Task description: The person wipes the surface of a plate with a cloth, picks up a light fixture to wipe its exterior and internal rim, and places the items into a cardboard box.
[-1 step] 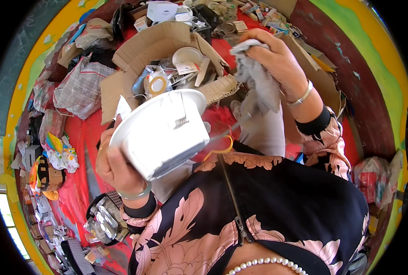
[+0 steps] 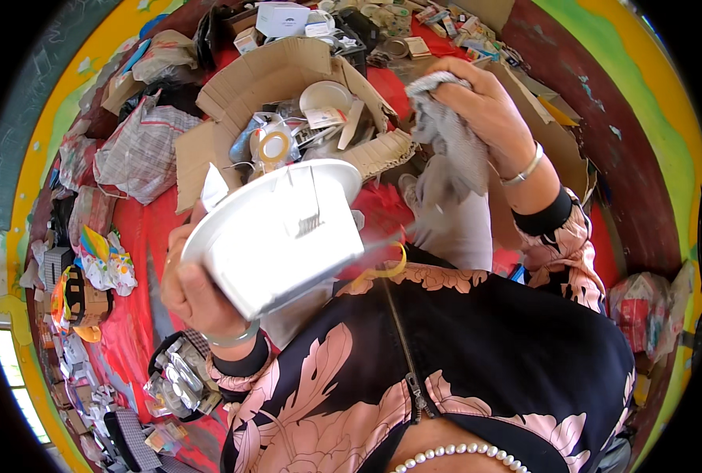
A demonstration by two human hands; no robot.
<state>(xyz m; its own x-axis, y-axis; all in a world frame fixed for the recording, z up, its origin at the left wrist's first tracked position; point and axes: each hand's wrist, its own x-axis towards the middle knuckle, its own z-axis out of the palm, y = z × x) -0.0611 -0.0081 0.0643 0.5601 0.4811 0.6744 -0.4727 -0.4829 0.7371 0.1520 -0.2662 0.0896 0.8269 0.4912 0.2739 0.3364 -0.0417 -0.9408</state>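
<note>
My left hand (image 2: 201, 288) grips a white recessed ceiling light (image 2: 284, 236) by its side. The light has a wide round rim, a boxy body and a small metal spring clip on its wall; it is tilted, its rim toward the upper left. In my right hand (image 2: 481, 106) a crumpled grey cloth (image 2: 449, 142) is bunched between the fingers and hangs down, apart from the light. A yellow loop (image 2: 394, 264) shows beside the light's lower right, in front of my jacket. Blur hides what links it to anything.
Beyond the light stands an open cardboard box (image 2: 272, 75) holding a roll of tape (image 2: 274, 147) and loose parts. Plaid bags (image 2: 142, 150) lie at the left on red sheeting (image 2: 134, 260). A dark basket of clear packs (image 2: 181, 374) sits lower left; another carton (image 2: 528, 98) is behind my right hand.
The light has tipped slightly and shifted a little down in my left hand. My right hand with the cloth has moved slightly down and to the right.
</note>
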